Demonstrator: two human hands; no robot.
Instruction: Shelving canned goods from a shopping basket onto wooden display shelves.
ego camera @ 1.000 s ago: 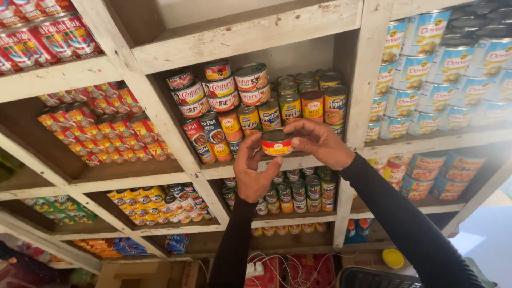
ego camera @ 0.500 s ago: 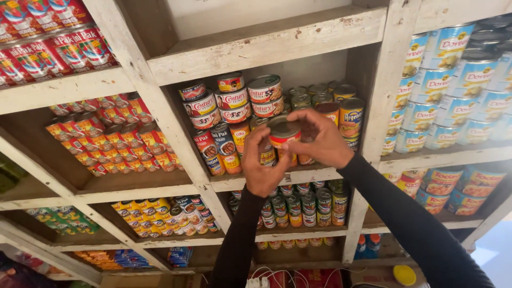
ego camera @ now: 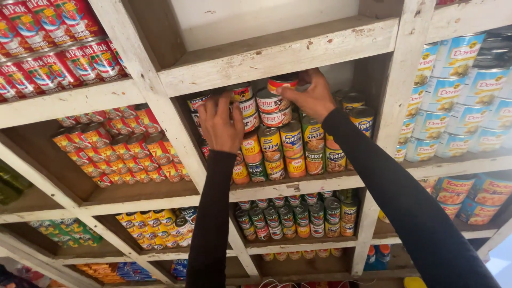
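Your right hand grips a small red can and holds it at the top of the stack of cans in the middle compartment, just under the upper shelf board. Your left hand rests with spread fingers against the cans at the left side of the stack; it seems to steady them, but I cannot tell if it holds one. The stack is tall and uneven, so a push from either hand could make the front cans slide off the shelf edge.
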